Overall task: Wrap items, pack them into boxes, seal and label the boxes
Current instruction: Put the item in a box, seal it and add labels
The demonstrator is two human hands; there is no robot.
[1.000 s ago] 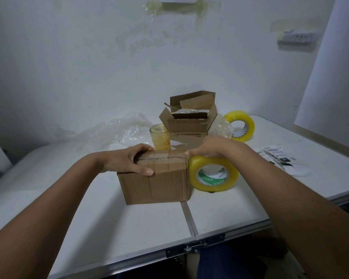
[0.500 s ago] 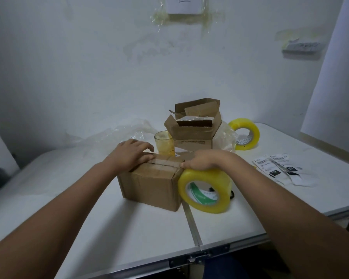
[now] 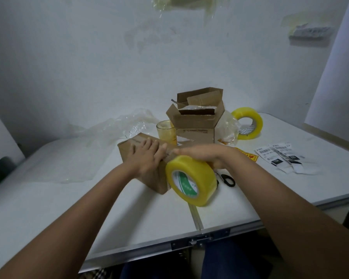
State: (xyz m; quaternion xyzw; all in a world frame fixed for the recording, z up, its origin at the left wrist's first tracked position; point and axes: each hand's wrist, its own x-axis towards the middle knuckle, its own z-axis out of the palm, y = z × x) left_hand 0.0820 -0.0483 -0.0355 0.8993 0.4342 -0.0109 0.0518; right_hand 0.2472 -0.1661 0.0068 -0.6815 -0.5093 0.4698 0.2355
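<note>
I see my left hand [image 3: 147,156] lying flat, fingers straight, on the closed box [image 3: 141,158] mid-table; my right hand [image 3: 206,156] holds the tape roll [image 3: 191,180] (grip partly hidden) against the box's right corner.

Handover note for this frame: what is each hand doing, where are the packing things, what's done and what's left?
Left hand presses flat on the closed box. Right hand holds the tape roll against the box's right end.
Open box, glass and spare roll stand behind; labels lie right, scissors beside the roll.
Done: box closed, tape on the top seam.
Left: finish taping, cut, label; pack the open box.
</note>
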